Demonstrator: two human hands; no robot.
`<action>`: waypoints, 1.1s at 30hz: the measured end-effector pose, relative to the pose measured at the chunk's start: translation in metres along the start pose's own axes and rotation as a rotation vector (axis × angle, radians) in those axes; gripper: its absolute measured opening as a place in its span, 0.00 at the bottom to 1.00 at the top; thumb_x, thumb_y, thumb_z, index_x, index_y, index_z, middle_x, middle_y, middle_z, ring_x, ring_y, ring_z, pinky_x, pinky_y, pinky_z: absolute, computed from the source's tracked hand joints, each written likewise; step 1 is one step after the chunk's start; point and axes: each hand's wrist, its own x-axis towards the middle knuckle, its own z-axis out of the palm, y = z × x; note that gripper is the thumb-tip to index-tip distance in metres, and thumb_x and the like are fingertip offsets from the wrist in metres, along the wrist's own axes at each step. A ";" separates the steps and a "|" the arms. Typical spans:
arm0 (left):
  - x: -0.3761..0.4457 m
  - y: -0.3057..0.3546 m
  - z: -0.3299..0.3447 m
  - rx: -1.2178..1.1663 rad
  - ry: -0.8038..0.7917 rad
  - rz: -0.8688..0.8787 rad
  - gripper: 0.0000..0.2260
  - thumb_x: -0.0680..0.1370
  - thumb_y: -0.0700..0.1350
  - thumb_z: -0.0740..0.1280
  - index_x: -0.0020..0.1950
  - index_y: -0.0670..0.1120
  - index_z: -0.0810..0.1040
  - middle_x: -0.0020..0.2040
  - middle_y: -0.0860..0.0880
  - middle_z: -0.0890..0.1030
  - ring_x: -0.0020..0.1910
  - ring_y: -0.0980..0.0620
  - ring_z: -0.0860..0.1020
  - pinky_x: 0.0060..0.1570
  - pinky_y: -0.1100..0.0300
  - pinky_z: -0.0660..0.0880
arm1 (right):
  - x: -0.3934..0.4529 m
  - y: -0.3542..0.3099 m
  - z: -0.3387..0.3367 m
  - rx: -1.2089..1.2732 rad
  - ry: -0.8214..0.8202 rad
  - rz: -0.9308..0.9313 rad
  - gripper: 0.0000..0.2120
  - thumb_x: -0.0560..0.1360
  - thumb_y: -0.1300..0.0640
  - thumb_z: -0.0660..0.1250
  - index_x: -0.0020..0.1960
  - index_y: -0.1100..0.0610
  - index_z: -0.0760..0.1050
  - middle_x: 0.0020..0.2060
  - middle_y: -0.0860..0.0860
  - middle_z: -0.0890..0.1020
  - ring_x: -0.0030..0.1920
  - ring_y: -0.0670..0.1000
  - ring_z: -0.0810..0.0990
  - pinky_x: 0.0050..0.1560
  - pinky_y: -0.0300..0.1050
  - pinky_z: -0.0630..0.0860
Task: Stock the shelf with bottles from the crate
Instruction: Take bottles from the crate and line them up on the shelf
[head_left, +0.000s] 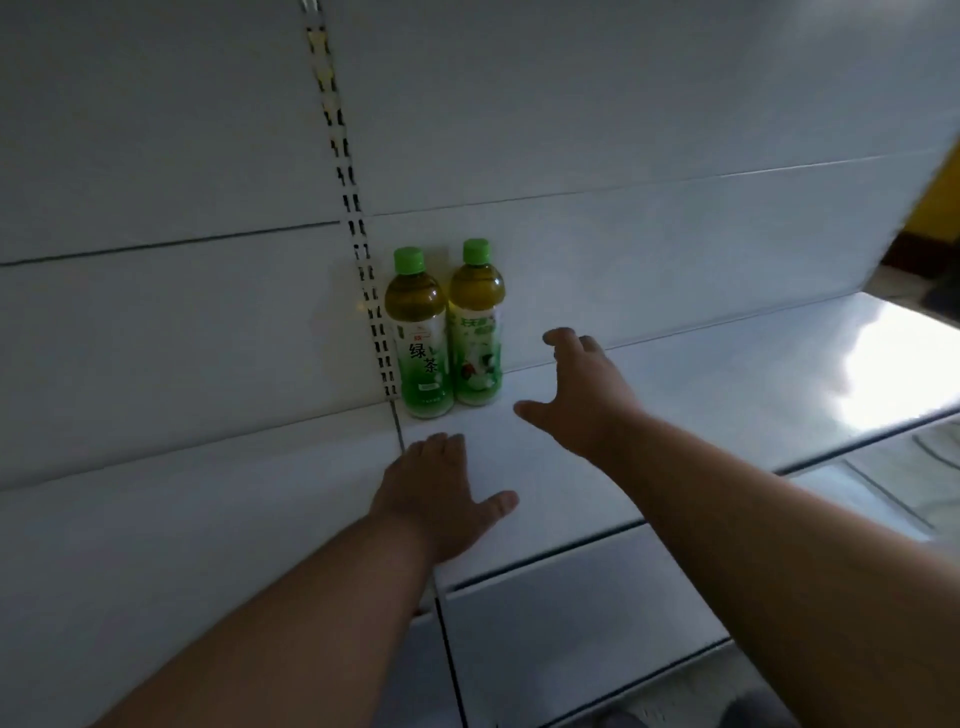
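Two green-tea bottles (444, 332) stand touching at the back of the shelf (675, 374); both hands are empty, left hand (439, 499) flat, right hand (582, 389) with fingers spread, seemingly hovering; a careless sweep could topple them.

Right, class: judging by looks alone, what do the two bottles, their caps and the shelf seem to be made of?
The left bottle and right bottle: probably clear plastic, since the yellow-green liquid shows through above glossy printed labels.
Their caps: opaque light green, likely plastic, though any ridging is too blurred to tell.
The shelf: seemingly white-painted metal, smooth with a slight gloss, as a window glare reflects off it.
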 end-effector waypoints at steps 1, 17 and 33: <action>-0.006 0.005 -0.009 0.012 0.041 0.048 0.45 0.73 0.73 0.57 0.80 0.46 0.49 0.80 0.44 0.54 0.77 0.45 0.54 0.73 0.50 0.54 | -0.017 0.003 -0.014 -0.051 -0.018 0.006 0.41 0.69 0.46 0.77 0.75 0.53 0.61 0.67 0.57 0.72 0.65 0.59 0.73 0.60 0.52 0.74; -0.158 0.206 0.036 0.006 0.070 0.728 0.41 0.71 0.73 0.58 0.78 0.54 0.55 0.75 0.49 0.64 0.72 0.47 0.62 0.68 0.51 0.60 | -0.311 0.110 -0.153 -0.340 -0.040 0.622 0.29 0.68 0.45 0.73 0.65 0.53 0.69 0.59 0.55 0.74 0.58 0.58 0.75 0.56 0.51 0.76; -0.111 0.328 0.273 0.213 -0.254 0.890 0.49 0.70 0.77 0.43 0.79 0.45 0.36 0.78 0.43 0.33 0.76 0.46 0.33 0.72 0.51 0.35 | -0.408 0.356 -0.001 0.152 -0.022 1.317 0.27 0.70 0.44 0.76 0.62 0.54 0.70 0.51 0.53 0.78 0.46 0.52 0.79 0.47 0.52 0.81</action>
